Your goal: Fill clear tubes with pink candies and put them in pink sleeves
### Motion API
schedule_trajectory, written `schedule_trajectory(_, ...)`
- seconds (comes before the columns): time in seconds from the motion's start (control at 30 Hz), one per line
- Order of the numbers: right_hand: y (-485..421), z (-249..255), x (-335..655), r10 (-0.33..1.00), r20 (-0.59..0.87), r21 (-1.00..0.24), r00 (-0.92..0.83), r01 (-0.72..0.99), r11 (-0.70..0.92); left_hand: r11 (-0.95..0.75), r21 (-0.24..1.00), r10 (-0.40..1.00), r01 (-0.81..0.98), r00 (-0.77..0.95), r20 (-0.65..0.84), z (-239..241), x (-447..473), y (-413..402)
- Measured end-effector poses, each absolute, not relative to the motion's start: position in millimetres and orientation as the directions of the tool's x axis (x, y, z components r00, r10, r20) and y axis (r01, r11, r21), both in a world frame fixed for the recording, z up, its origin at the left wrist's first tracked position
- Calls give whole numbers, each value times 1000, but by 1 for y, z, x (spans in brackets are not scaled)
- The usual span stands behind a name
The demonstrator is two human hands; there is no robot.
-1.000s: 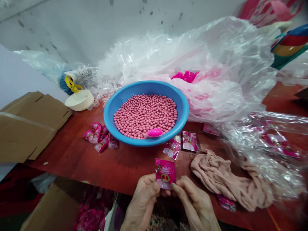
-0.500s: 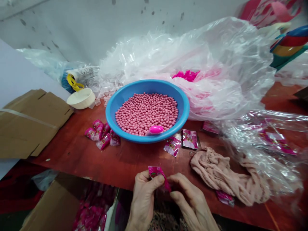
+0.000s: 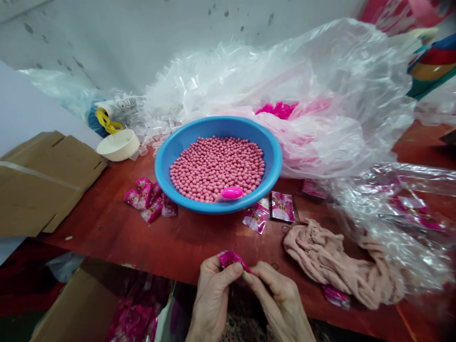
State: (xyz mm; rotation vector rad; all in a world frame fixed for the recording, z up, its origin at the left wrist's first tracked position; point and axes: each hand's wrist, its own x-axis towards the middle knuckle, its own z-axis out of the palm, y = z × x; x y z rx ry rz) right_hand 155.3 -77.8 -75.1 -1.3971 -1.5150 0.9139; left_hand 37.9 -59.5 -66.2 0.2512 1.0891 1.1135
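- Pink glossy film: the sachet (image 3: 231, 259) is pinched between both hands at 6 o'clock in the view, over the near edge of the tabletop (image 3: 117, 232).
- Its long axis runs roughly 10 to 4 o'clock, with the upper end by the left thumb and the lower end tucked at the right fingertips.
- The sachet is crumpled and folded over, and its print can't be read.
- Left hand (image 3: 213, 299): the fingers are clenched on the sachet, thumb on top.
- Right hand (image 3: 278, 304): the fingers are grasping the sachet's lower end.
- The blue bowl (image 3: 164, 156) sits at 12 o'clock from the hands, full of pink balls (image 3: 217, 164), with a pink scoop (image 3: 231, 193) at its near rim.
- Filled sachets (image 3: 147, 202) are heaped at 10 o'clock and flat sachets (image 3: 281, 206) lie at 1 o'clock.
- A beige cloth (image 3: 331, 261) is bunched at 3 o'clock.
- The tabletop is red-brown wood.
- Clear plastic sheeting (image 3: 320, 95) is piled behind the bowl and to the right, against a grey marked wall (image 3: 107, 38).
- Cardboard (image 3: 39, 180) and a white cup (image 3: 118, 145) are at 10 o'clock.
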Motion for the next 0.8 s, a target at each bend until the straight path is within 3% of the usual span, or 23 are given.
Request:
schedule_trajectory(0.17, -74, -79, 151, 941, 337, -835, -32, 452, 315, 461, 705, 828, -539, -26, -560, -65, 33, -59)
schedule_trajectory(0.43, -72, -81, 149, 942, 237, -783, -239, 528, 330, 470, 755, 849, -458, 2, -528, -68, 13, -57)
schedule_trajectory(0.63, -61, -43, 151, 882, 263, -741, -392, 503, 445, 443, 684, 833, -580, -16, -553, -63, -4, -59)
schedule_trajectory(0.7, -51, -23, 158, 862, 361, -682, -355, 531, 504, 431, 634, 807, -643, -40, -589, -56, -9, -57)
schedule_trajectory(0.8, -25, 3, 167, 801, 560, -489, -209, 697, 524, 391, 554, 757, -735, -85, -648, -45, -15, -51)
